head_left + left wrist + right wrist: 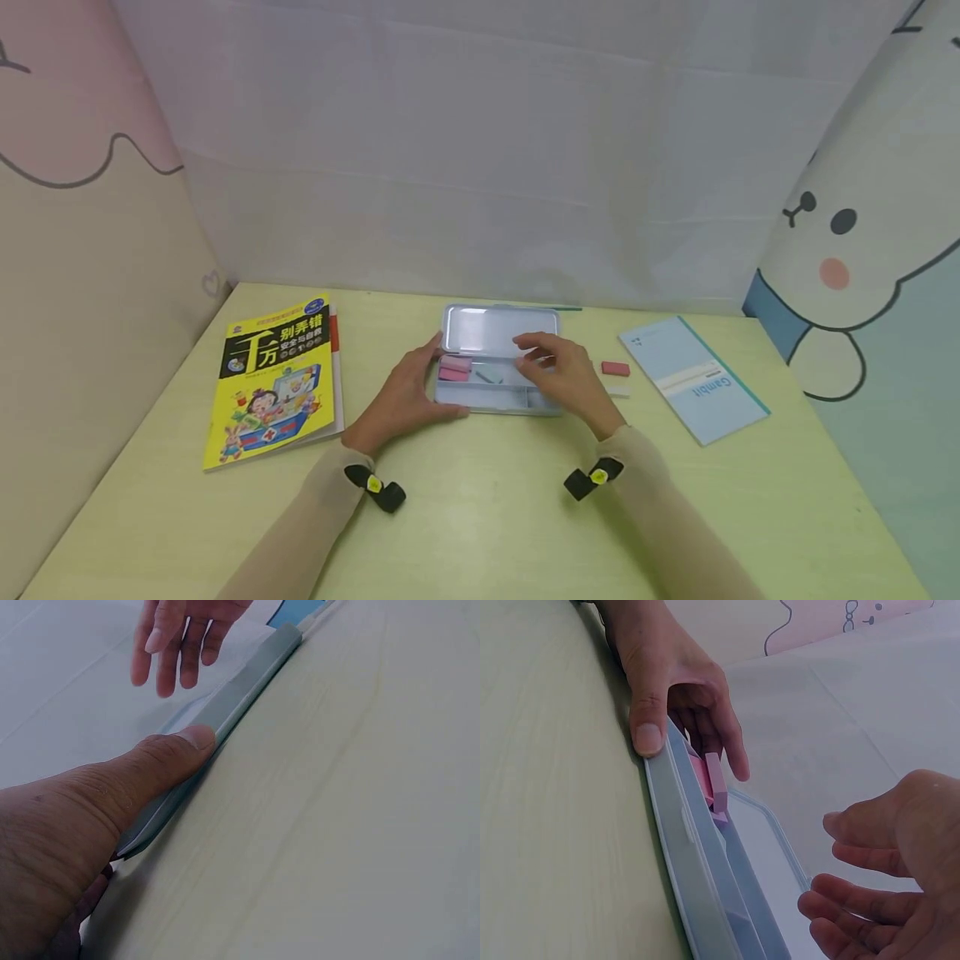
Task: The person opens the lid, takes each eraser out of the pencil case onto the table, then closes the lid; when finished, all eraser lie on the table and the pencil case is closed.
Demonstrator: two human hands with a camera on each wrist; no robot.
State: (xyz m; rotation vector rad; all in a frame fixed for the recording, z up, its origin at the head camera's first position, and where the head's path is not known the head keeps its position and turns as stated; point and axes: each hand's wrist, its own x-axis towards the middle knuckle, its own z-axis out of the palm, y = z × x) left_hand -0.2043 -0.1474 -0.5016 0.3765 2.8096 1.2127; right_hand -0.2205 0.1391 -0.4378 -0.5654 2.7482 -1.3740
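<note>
Mid-frame, we see the left hand [405, 396] clamped round the left end of the open pencil case [483, 399], the right hand [566, 377] loose, fingers apart, above it; knocking the lid [480, 329] could, we reckon, jolt out those pink erasers [454, 374].

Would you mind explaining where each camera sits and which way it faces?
Head: on the head, facing forward and down at the case; sleeves, left grip and right grip show.
Left wrist: worn there, facing rightward along the case; left grip close, right grip beyond.
Right wrist: worn there, facing leftward along the case; right grip close, left grip beyond.
Both wrist views share the case and both grips.
</note>
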